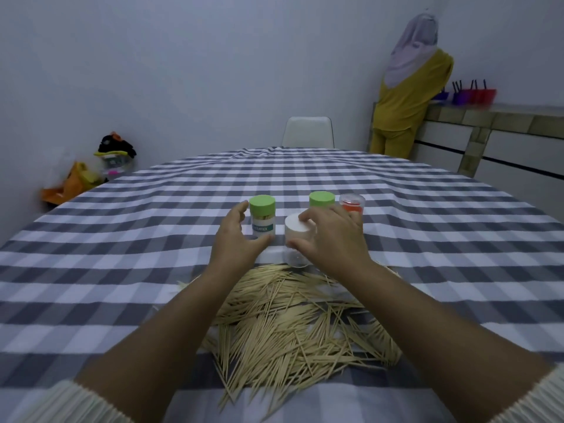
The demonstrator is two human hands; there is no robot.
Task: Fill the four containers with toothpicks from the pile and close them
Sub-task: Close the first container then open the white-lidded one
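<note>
toothpick jars: most of the way, pile still big

two green jars [263,215] [321,199] look capped, the left one full. red jar [352,202] capped too, i think. big pile [293,312] left near me. my right hand [332,239] grips the white jar [297,236]; left hand [236,236] open, curled beside the green one.
</note>
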